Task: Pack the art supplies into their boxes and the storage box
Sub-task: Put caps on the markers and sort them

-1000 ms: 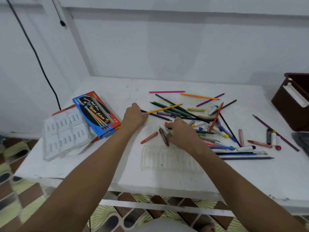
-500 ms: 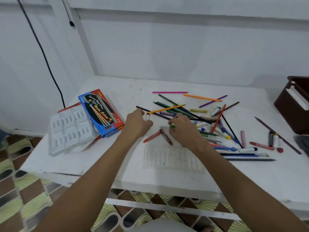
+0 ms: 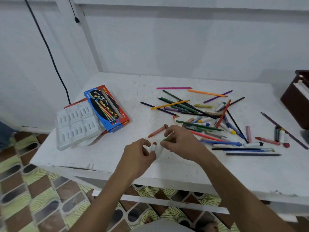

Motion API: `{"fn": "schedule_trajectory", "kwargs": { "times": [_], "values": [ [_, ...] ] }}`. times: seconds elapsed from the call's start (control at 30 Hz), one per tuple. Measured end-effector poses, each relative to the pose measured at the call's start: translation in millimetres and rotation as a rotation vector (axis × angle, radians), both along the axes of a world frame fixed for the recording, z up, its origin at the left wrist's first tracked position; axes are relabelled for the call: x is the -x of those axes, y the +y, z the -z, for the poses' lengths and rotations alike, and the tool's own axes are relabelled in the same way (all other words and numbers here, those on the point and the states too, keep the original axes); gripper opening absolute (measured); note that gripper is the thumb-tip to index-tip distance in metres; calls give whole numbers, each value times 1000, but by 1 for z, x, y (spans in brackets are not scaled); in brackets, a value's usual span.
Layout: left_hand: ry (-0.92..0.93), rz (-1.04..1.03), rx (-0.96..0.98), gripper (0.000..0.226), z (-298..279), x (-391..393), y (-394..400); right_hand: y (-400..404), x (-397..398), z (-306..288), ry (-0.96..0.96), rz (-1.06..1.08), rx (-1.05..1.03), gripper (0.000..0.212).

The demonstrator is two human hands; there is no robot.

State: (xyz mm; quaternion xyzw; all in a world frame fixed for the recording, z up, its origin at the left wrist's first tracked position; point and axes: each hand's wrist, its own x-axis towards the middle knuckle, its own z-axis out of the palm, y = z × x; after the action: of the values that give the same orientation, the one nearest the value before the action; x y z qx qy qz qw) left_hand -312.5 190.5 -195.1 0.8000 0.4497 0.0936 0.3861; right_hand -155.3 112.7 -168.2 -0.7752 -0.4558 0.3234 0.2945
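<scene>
Two hands meet over the bare front strip of a white desk, near its front edge.
The left hand pinches a small white paint tube; the right hand's curled fingers hold a green-capped tube. Scattered coloured pencils lie behind.

A white table carries scattered coloured pencils and paint tubes. A blue watercolour box and a white plastic tray lie at its left; a dark brown box stands at its right edge.

A black cable hangs against the white wall.
</scene>
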Motion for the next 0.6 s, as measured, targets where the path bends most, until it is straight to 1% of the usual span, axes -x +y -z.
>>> {"fn": "schedule_trajectory", "kwargs": {
  "times": [0.07,0.13,0.17,0.2,0.27,0.3,0.47,0.53,0.6],
  "values": [
    [17,8,-48,34,0,-1,-2,6,1,3,6,-27,-13,10],
    [27,16,-79,34,0,-3,-3,11,6,6,-15,-43,-45,15],
    [31,17,-89,34,0,-4,-4,12,8,10,-33,-28,-44,10],
    [35,15,-94,34,0,-5,-4,13,10,15,-50,1,-43,12],
    [36,8,-99,35,1,-5,-6,11,15,24,-93,57,-36,29],
    [33,6,-103,35,2,-6,-7,9,16,27,-106,71,-38,32],
    [6,-4,-105,36,4,-6,-12,-2,17,33,-204,72,-77,30],
    [-1,-7,-112,35,6,-7,-13,-5,16,34,-209,52,-59,30],
    [-11,-6,-125,33,8,-7,-13,-6,17,35,-171,33,-49,30]
  ]
}}
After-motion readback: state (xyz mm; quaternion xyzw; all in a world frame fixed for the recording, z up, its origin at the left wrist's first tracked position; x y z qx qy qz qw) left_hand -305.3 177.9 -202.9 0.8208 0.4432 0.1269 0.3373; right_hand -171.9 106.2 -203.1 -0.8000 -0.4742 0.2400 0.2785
